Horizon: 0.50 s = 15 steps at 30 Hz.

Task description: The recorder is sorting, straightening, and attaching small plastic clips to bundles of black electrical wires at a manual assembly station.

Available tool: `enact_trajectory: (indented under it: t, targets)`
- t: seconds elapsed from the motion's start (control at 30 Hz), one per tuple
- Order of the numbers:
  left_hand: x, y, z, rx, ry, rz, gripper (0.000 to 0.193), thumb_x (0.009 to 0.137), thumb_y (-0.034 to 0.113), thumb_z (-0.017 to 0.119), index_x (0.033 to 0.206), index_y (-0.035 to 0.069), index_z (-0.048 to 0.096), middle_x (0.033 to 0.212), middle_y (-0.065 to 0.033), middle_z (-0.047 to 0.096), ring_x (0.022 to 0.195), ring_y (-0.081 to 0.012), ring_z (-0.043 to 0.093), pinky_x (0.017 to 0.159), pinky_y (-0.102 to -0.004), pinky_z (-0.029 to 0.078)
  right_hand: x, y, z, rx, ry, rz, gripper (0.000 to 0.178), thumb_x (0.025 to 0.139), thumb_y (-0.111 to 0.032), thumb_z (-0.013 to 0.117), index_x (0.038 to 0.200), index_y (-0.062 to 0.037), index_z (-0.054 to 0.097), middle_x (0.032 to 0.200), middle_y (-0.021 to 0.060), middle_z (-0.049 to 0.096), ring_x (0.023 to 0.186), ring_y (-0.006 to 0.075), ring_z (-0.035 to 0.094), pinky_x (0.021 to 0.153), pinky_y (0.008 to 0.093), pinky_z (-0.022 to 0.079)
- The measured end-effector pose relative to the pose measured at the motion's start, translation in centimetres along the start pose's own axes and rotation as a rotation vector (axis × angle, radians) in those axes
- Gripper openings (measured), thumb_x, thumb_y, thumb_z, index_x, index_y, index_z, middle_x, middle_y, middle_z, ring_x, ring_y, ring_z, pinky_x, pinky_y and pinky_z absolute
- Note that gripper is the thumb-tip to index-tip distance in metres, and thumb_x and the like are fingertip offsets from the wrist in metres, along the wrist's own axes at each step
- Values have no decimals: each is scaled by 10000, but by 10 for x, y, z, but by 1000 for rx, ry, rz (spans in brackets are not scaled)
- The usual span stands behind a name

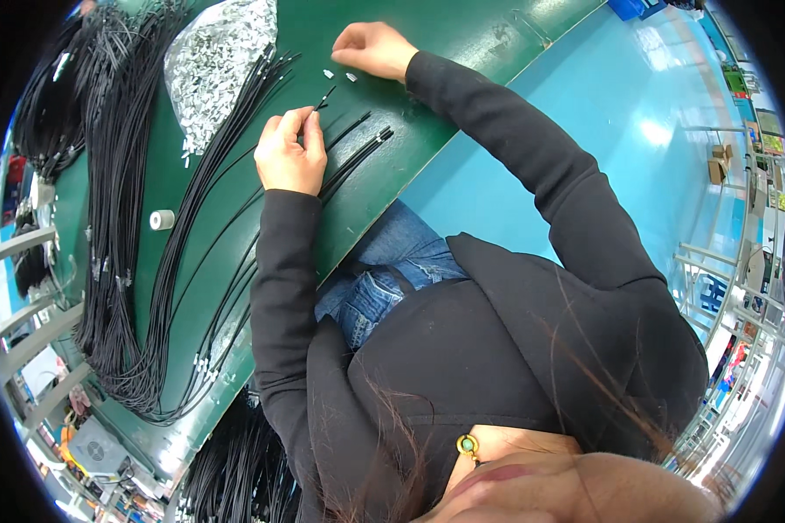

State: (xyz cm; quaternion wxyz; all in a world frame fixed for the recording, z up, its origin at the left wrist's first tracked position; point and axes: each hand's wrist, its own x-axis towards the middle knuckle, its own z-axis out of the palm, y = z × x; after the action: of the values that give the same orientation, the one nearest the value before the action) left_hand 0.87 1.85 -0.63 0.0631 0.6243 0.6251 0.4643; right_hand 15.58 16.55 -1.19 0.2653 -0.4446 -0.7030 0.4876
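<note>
My left hand (291,153) is closed in a pinch around a thin black cable (324,98), whose end sticks out past the fingertips. Over the green table, my right hand (373,50) has its fingers curled and pressed together; whatever may be between them is hidden. Two small white connector pieces (328,74) lie on the table just below the right hand. A clear plastic bag (222,74) full of similar small white pieces lies to the left of both hands. Several cables with dark tips (384,135) stretch out to the right of my left wrist.
A long bundle of black cables (118,174) loops down the left side of the green table (453,52). A small white roll (161,220) stands beside it. More black cables (235,471) hang below the table edge. Metal racks (39,336) are at the left.
</note>
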Motion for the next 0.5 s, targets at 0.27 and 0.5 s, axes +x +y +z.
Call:
enact_trajectory:
  t: [0.27, 0.5]
  targets:
    - [2, -3, 3, 15, 10, 31, 64, 769, 90, 650, 828, 62, 648, 654, -91, 557, 555, -216, 554, 526, -313, 460, 5, 2, 18, -806, 18, -354, 216, 798, -198, 628, 922, -26, 584, 840, 94, 614, 717, 162, 578, 628, 293, 466]
    - [3, -8, 2, 29, 13, -20, 64, 786, 76, 642, 839, 41, 649, 653, -83, 565, 553, -176, 556, 532, -279, 460, -18, -15, -8, 211, -330, -8, 180, 825, -195, 617, 937, -59, 583, 799, 10, 603, 582, 48, 478, 469, 203, 384]
